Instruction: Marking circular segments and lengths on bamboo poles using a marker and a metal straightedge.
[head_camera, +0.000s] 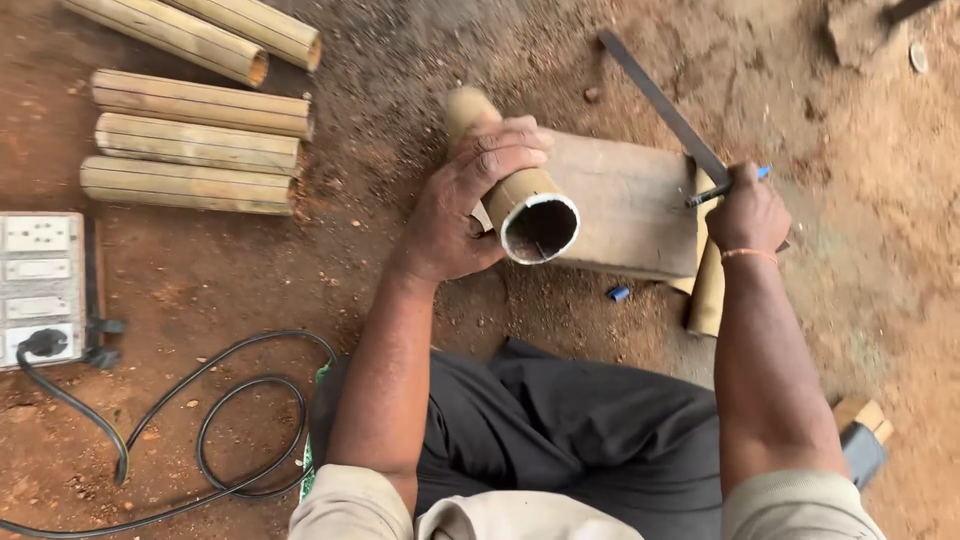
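Five cut bamboo lengths (190, 140) lay on the dirt floor (450, 70) at upper left. The left hand (460, 205) had its fingers clenched around one hollow bamboo tube (520, 200), empty inside, resting on a wooden block (625, 205). The right hand (748, 212) gripped one blue pen (725, 188) against a metal square (665, 105). One socket board (40, 290) held one black plug (45, 343).

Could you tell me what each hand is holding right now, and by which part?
The left hand grips the bamboo tube around its middle, near the open end. The right hand holds a pen by its barrel.
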